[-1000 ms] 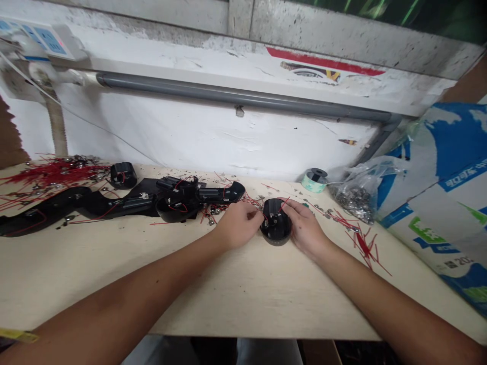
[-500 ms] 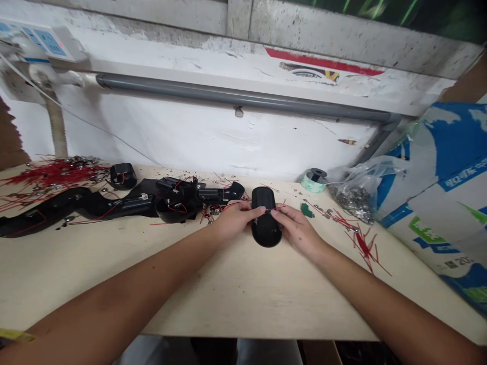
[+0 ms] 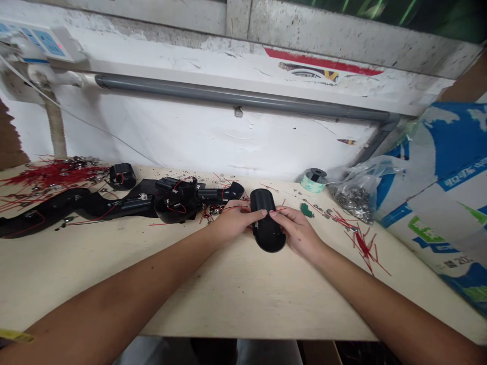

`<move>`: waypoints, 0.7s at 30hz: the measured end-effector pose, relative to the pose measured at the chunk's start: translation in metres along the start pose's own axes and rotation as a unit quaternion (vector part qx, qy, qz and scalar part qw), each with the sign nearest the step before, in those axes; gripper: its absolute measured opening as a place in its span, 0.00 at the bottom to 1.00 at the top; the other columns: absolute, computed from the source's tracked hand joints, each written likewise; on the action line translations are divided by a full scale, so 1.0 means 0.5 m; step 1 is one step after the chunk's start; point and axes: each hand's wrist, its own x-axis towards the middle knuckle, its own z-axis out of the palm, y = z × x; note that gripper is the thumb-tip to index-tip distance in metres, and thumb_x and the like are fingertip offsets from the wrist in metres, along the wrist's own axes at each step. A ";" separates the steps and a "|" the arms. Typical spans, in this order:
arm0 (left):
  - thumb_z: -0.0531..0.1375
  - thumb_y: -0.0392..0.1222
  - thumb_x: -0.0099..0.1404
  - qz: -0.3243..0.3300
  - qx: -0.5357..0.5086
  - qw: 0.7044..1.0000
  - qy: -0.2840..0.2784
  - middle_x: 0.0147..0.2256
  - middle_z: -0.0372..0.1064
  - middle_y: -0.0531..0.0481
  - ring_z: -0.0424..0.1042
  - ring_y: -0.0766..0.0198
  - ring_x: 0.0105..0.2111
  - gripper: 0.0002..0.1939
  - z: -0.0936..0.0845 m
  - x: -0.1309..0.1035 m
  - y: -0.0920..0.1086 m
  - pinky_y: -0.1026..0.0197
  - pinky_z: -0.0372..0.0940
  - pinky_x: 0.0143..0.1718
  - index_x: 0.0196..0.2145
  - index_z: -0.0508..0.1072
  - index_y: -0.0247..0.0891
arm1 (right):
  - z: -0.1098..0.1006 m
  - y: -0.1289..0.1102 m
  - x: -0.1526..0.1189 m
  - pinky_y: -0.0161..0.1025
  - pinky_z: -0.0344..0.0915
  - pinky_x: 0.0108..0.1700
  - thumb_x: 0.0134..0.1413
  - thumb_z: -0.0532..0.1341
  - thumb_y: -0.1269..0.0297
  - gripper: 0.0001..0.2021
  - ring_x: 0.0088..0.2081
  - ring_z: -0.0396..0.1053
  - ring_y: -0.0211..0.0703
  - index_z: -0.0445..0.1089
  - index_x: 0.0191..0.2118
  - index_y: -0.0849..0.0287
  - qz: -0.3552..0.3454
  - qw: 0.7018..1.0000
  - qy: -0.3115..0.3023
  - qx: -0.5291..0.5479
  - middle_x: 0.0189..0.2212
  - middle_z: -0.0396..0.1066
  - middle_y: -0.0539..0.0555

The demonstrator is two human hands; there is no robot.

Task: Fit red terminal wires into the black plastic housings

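Between my hands is a black plastic housing [image 3: 269, 238], long with a rounded near end, held just over the wooden table. My left hand [image 3: 236, 219] grips its left side, thumb lying across the top. From the right, my right hand [image 3: 296, 225] holds it too, its thumb close to the left thumb at the middle of the part. A thin red wire runs by the fingers; its end at the housing is hidden under the thumbs. Left of my hands lie more black plastic parts [image 3: 177, 205] with red wires on them.
A pile of red wires with metal bits [image 3: 61, 175] lies at the far left beside a black cup-shaped part [image 3: 122, 176]. On the right are loose red wires [image 3: 365, 243], a tape roll [image 3: 313, 181], a plastic bag of metal pieces [image 3: 353, 197] and a blue-white sack [image 3: 437, 192].
The black housing has tilted slightly, its near end shifting a little right and toward me. Both thumbs have moved slightly on its top. The things on the table stay put.
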 end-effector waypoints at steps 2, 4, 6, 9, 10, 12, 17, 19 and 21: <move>0.69 0.50 0.55 -0.011 -0.007 1.000 0.005 0.30 0.73 0.47 0.73 0.64 0.30 0.15 0.002 -0.001 0.003 0.64 0.65 0.28 0.28 0.77 0.34 | -0.001 0.001 -0.001 0.36 0.55 0.28 0.53 0.67 0.50 0.15 0.26 0.61 0.38 0.74 0.29 0.57 -0.003 1.000 0.008 0.002 0.24 0.67 0.48; 0.70 0.50 0.54 -0.019 -0.015 1.000 0.012 0.29 0.72 0.48 0.72 0.65 0.29 0.15 0.005 -0.004 0.007 0.65 0.63 0.27 0.27 0.76 0.34 | -0.003 0.000 -0.002 0.35 0.52 0.27 0.52 0.67 0.50 0.15 0.24 0.57 0.36 0.73 0.26 0.58 -0.007 1.000 0.017 -0.005 0.21 0.63 0.47; 0.70 0.49 0.53 -0.023 -0.018 0.999 0.018 0.28 0.71 0.49 0.71 0.66 0.28 0.15 0.008 -0.005 0.010 0.65 0.61 0.25 0.27 0.75 0.34 | -0.004 -0.003 -0.003 0.36 0.50 0.26 0.52 0.67 0.50 0.16 0.23 0.55 0.36 0.72 0.25 0.58 -0.009 0.999 0.023 -0.023 0.20 0.60 0.47; 0.70 0.49 0.53 -0.018 -0.019 1.000 0.015 0.26 0.68 0.51 0.68 0.68 0.26 0.15 0.010 -0.007 0.012 0.66 0.58 0.24 0.26 0.74 0.34 | -0.003 -0.009 -0.006 0.36 0.49 0.25 0.53 0.66 0.48 0.18 0.23 0.53 0.36 0.71 0.23 0.58 -0.013 0.998 0.025 -0.048 0.19 0.58 0.46; 0.70 0.49 0.53 -0.016 -0.020 1.000 0.015 0.25 0.68 0.51 0.67 0.68 0.25 0.16 0.011 -0.007 0.012 0.66 0.58 0.24 0.26 0.73 0.34 | -0.002 -0.012 -0.007 0.36 0.49 0.25 0.53 0.66 0.48 0.19 0.23 0.53 0.36 0.71 0.23 0.58 -0.015 0.998 0.026 -0.055 0.19 0.57 0.46; 0.70 0.49 0.52 -0.017 -0.026 0.999 0.023 0.25 0.67 0.52 0.66 0.69 0.25 0.16 0.012 -0.006 0.012 0.66 0.59 0.25 0.26 0.74 0.33 | 0.000 -0.015 -0.009 0.35 0.48 0.25 0.53 0.65 0.47 0.20 0.23 0.52 0.36 0.70 0.22 0.59 -0.020 0.997 0.031 -0.068 0.19 0.57 0.47; 0.72 0.48 0.50 -0.024 -0.063 0.997 0.023 0.24 0.67 0.53 0.65 0.70 0.24 0.16 0.017 -0.005 0.009 0.66 0.58 0.25 0.25 0.73 0.34 | 0.003 -0.018 -0.011 0.35 0.49 0.24 0.53 0.65 0.48 0.20 0.23 0.53 0.36 0.71 0.21 0.59 -0.028 0.997 0.034 -0.068 0.19 0.58 0.48; 0.72 0.49 0.50 -0.018 -0.073 0.997 0.019 0.23 0.66 0.54 0.64 0.71 0.23 0.17 0.018 -0.006 0.008 0.66 0.57 0.25 0.24 0.73 0.34 | 0.004 -0.018 -0.012 0.35 0.50 0.25 0.54 0.65 0.49 0.19 0.23 0.52 0.36 0.70 0.21 0.59 -0.033 0.997 0.034 -0.060 0.19 0.57 0.47; 0.72 0.49 0.50 -0.013 -0.073 0.997 0.016 0.22 0.66 0.54 0.64 0.71 0.22 0.17 0.019 -0.007 0.009 0.66 0.56 0.24 0.24 0.73 0.33 | 0.005 -0.019 -0.012 0.35 0.51 0.25 0.54 0.65 0.51 0.19 0.22 0.51 0.35 0.70 0.20 0.59 -0.042 0.997 0.035 -0.052 0.18 0.57 0.47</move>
